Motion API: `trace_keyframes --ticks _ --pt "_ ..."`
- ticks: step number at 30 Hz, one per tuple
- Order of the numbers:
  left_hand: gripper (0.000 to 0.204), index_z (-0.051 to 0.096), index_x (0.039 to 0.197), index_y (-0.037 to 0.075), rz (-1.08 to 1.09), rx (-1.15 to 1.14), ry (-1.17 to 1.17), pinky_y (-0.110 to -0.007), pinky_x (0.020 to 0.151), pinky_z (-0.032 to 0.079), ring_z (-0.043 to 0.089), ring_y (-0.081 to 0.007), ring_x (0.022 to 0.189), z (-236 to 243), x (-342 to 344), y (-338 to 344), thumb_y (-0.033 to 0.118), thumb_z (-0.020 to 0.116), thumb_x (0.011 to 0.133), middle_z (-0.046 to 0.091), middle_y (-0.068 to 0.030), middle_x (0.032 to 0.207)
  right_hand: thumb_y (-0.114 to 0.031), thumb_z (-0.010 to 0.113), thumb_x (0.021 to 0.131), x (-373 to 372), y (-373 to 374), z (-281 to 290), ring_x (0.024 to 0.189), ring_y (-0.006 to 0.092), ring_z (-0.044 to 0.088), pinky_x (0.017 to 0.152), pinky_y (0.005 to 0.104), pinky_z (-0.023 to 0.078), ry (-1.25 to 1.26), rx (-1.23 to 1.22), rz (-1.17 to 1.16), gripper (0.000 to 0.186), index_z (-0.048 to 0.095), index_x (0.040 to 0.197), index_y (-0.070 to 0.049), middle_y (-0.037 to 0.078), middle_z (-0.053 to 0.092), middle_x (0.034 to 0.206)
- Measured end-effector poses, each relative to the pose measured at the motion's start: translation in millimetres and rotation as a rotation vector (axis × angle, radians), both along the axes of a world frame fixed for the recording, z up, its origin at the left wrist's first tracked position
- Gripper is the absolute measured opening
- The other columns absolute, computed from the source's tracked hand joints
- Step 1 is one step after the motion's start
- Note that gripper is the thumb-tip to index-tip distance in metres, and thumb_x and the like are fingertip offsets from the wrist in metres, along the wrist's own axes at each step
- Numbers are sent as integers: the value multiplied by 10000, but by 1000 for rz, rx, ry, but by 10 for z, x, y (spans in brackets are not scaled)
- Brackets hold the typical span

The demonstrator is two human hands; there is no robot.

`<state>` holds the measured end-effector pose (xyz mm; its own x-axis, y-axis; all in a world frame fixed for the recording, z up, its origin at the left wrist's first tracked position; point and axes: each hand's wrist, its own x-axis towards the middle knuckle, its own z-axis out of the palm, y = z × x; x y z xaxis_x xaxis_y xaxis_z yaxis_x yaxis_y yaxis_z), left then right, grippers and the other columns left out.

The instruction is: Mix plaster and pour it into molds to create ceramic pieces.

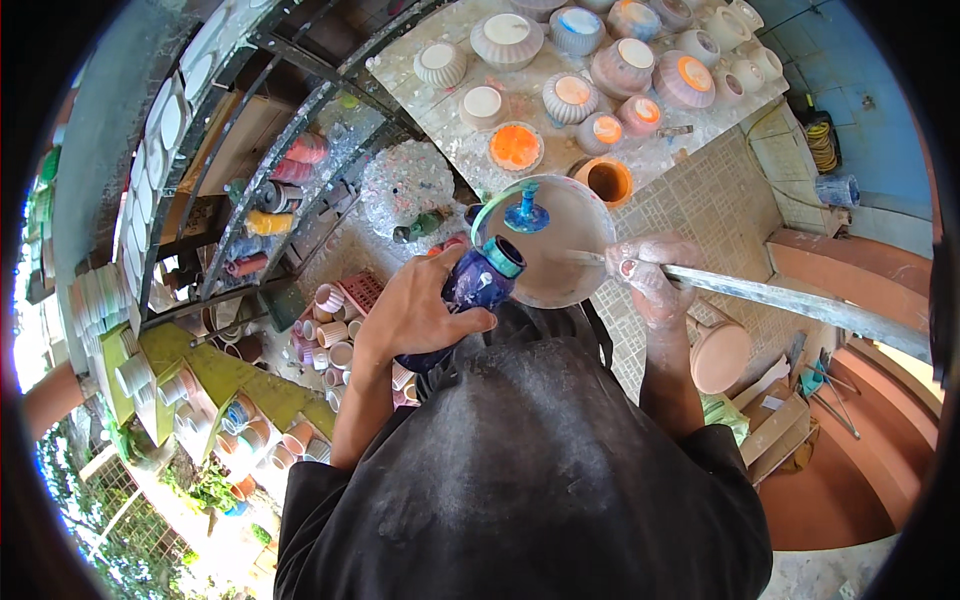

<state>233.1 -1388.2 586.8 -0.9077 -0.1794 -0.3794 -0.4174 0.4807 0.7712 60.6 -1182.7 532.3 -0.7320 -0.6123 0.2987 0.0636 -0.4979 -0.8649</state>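
My left hand [428, 305] is wrapped round a dark blue bottle [480, 280] with a teal rim at its open mouth. The bottle tilts beside a round tub [609, 225] of pinkish-grey liquid. My right hand [655, 275], smeared with whitish residue, is closed on a long pale stick [770, 290]. One end of the stick reaches over the tub; the other runs far out to the right. Within the tub's outline, near its far left side, shows a blue, paint-covered knobbed piece [526, 212] with a round disc. Whether it floats or stands there I cannot tell.
Ahead, a paint-splattered table [420, 100] holds several ribbed pots, some with orange tops [515, 147]. An orange pot [605, 180] stands beside the tub. Metal shelving [270, 140] rises at left, with stacked pots [325, 330] below. A cardboard box [780, 425] lies right.
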Motion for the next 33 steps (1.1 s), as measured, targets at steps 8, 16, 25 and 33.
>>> trace_keyframes --ticks 8,16,25,33 --pt "645 536 1076 -71 -46 -143 -142 -420 773 464 603 -396 829 -9 -101 57 344 699 610 607 -270 845 3 571 665 57 12 -59 491 178 590 493 266 473 19 77 -22 62 596 674 60 151 616 597" --pt "593 540 1006 -57 -61 -181 -217 -432 780 462 597 -409 839 121 -245 94 362 683 611 602 -278 826 20 576 667 66 32 -58 490 175 594 496 265 482 8 67 -24 54 599 702 54 148 618 599" --pt "565 543 1021 -39 -53 -14 -61 -396 739 468 614 -364 779 51 -213 4 312 719 615 615 -226 802 40 575 680 178 84 65 523 178 578 517 282 486 0 -25 -119 59 572 739 40 157 614 648" --pt "612 543 1073 -33 14 20 221 -377 770 461 613 -338 797 -108 8 -75 310 746 608 620 -207 844 78 534 699 177 167 562 506 201 515 515 342 466 -11 -36 -97 160 519 854 42 168 558 661"
